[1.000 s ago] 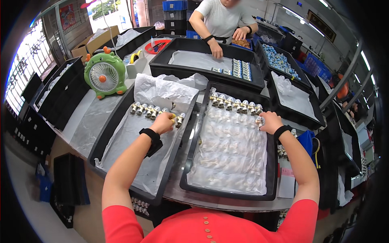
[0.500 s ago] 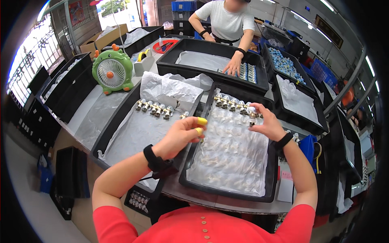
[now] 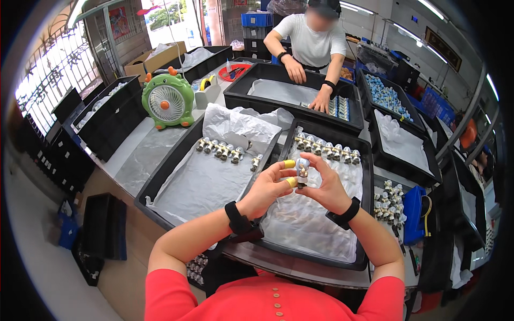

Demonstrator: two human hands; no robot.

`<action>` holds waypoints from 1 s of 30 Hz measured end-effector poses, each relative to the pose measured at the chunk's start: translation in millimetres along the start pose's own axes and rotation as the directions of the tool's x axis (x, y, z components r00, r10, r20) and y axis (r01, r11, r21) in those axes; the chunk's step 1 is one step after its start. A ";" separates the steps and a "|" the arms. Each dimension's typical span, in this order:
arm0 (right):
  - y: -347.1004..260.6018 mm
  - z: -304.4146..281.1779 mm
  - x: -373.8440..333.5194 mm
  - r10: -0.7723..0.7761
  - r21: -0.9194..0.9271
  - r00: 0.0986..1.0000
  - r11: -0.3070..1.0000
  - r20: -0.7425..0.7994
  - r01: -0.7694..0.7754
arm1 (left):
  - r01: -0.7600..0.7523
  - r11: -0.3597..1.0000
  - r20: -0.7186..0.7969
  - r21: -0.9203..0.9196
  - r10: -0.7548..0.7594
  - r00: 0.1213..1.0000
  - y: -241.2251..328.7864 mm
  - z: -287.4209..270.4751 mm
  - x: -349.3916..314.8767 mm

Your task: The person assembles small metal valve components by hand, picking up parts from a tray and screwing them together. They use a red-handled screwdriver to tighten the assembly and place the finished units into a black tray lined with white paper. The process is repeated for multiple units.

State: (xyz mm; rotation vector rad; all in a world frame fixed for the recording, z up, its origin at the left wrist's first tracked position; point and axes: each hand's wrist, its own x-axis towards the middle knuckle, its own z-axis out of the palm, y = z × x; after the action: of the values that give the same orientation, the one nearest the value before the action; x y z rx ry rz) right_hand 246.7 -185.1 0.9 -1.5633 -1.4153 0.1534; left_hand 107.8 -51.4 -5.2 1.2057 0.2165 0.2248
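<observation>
A small figurine with a pale, rounded helmet-like head, a white-and-gold body and a dark base [image 3: 302, 172] is held upright above the right-hand black tray [image 3: 366, 214]. My right hand [image 3: 327, 187] pinches it from the right between thumb and finger. From the left, my left hand [image 3: 273, 184], with yellow finger cots on thumb and forefinger, closes against its side. A row of similar figurines [image 3: 326, 150] lies along the far end of this tray, on white sheeting with blurred shapes beneath. The left-hand black tray [image 3: 160, 187] holds another short row of figurines [image 3: 220, 150] on white paper.
A green fan [image 3: 167, 100] stands at the far left. Across the table a person in a white shirt [image 3: 315, 43] reaches into another black tray [image 3: 241, 99]. Loose figurines [image 3: 390, 203] lie right of my tray, beside a blue bin [image 3: 415, 214].
My right hand has brought the figurine left and nearer to me, and my left hand has met it there. The view has shifted. The other person's second hand now hangs over their tray.
</observation>
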 end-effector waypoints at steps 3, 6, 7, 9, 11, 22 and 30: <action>3.8 8.9 -4.2 -0.003 -0.056 1.000 0.998 -0.022 0.002 | 0.007 0.997 0.021 -0.075 -0.005 1.000 -7.7 -4.5 3.1; 13.8 12.7 -10.6 0.027 0.003 0.999 1.000 -0.030 -0.027 | 0.060 0.992 -0.010 -0.110 -0.061 0.998 -14.7 -0.4 -2.5; 15.5 13.7 -11.7 0.030 0.025 0.999 0.999 -0.024 -0.029 | 0.083 0.990 -0.029 -0.113 -0.086 0.996 -14.9 2.5 -6.4; 17.1 14.4 -13.1 0.037 0.067 0.999 0.997 -0.014 -0.036 | 0.096 0.985 -0.045 -0.145 -0.103 0.994 -13.6 9.7 -14.1; 15.6 14.7 -12.9 0.038 0.081 0.999 0.996 0.000 -0.037 | 0.100 0.983 -0.062 -0.153 -0.111 0.992 -16.8 10.7 -16.3; 7.2 11.6 -13.7 -0.203 -0.225 0.977 0.957 -0.071 0.182 | -0.078 0.996 0.032 0.037 0.077 0.997 -10.0 7.8 -2.9; 7.8 7.5 -9.7 -0.208 -0.227 0.975 0.956 -0.083 0.185 | 0.039 0.985 0.135 -0.167 -0.016 0.991 -10.4 -14.6 12.8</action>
State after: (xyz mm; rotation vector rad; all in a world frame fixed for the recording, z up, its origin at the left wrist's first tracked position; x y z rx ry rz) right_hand 244.1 -187.6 -13.2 -1.5696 -1.5336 -0.2088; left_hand 116.5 -38.2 -20.6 1.0436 0.0956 0.1348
